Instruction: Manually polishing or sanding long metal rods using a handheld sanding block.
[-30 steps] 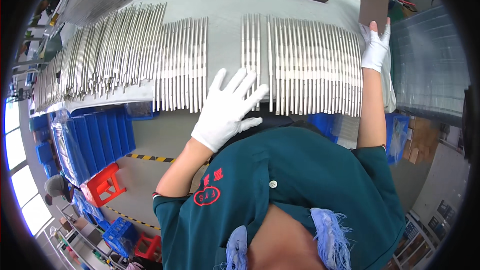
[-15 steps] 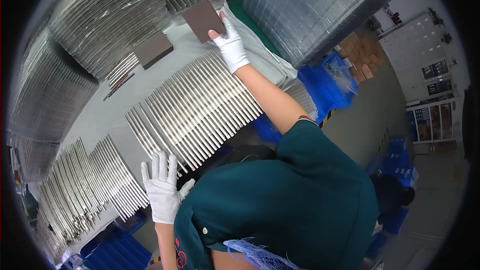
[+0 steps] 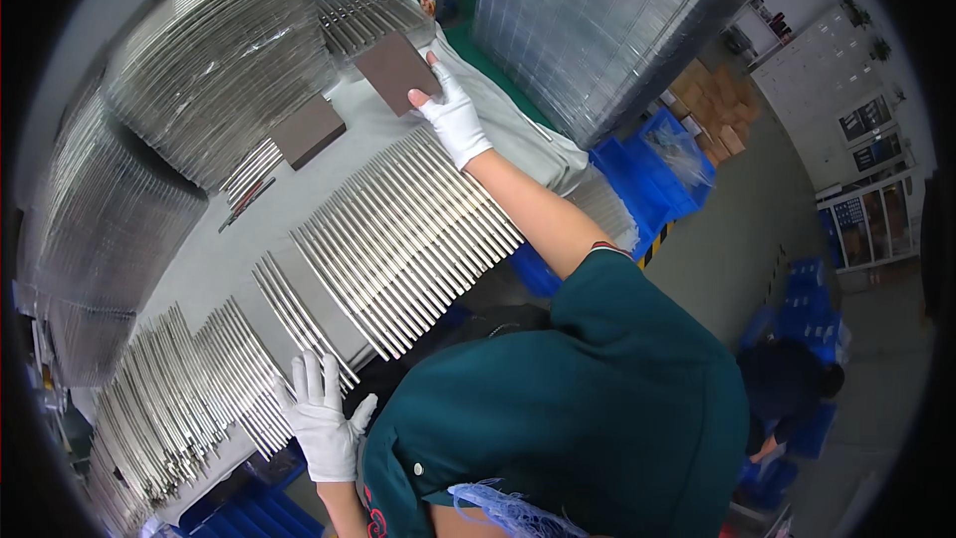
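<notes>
My right hand [image 3: 453,120], in a white glove, grips a flat brown rectangular block [image 3: 398,75] by its right edge, thumb on the near face. The block is held up over the far end of a wide row of slim silver metal rods [image 3: 408,244]. My left hand [image 3: 324,418], also gloved, has its fingers spread. Its fingertips touch or hover at the near ends of a small group of rods [image 3: 294,304], set apart from the wide row by a gap. More rods [image 3: 239,364] lie close to the left of that hand.
A second brown block [image 3: 309,130] rests on the pale cloth-covered table [image 3: 214,249], by some short rods and thin dark sticks [image 3: 244,204]. Tall stacks of clear plastic trays [image 3: 214,60] stand behind. Blue bins [image 3: 657,174] are at right; a person [image 3: 787,394] bends beyond.
My left hand has shifted, and the small rod group now stands more clearly apart from the wide row. The block stays in my right hand. The whole view has shifted slightly.
</notes>
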